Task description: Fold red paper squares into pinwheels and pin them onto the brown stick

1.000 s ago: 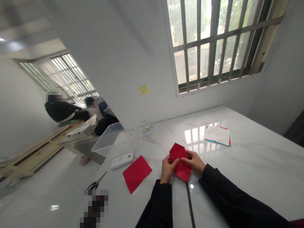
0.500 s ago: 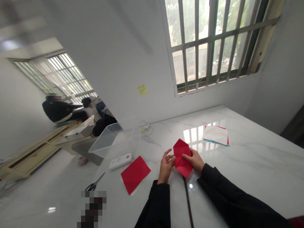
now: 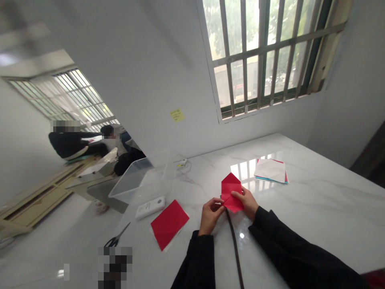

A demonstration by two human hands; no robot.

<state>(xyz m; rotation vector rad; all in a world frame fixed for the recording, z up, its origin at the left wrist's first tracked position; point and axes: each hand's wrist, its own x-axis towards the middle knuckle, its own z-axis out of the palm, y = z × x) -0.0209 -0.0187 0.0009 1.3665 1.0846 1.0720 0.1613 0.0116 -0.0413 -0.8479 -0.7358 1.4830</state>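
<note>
A folded sheet of red paper (image 3: pixel 231 188) is held up above the white table between both hands. Its top comes to a blunt point and crease lines cross its lower part. My left hand (image 3: pixel 211 216) pinches the lower left edge between thumb and fingers. On the right side, my right hand (image 3: pixel 248 202) grips the paper, thumb on its face and fingers behind it, mostly hidden. A dark cord or strap (image 3: pixel 234 245) hangs below the paper toward the front edge.
To the left lie a red paper stack (image 3: pixel 170 224), a white box-shaped device (image 3: pixel 150 207), black scissors (image 3: pixel 116 237) and a clear plastic bin (image 3: pixel 141 176). More sheets (image 3: pixel 271 170) lie at the back right. People (image 3: pixel 70 141) sit in the far room.
The paper has turned slightly more upright, and its lower flap looks shorter. My left fingers have closed in on its lower left edge. The view has shifted a little.
</note>
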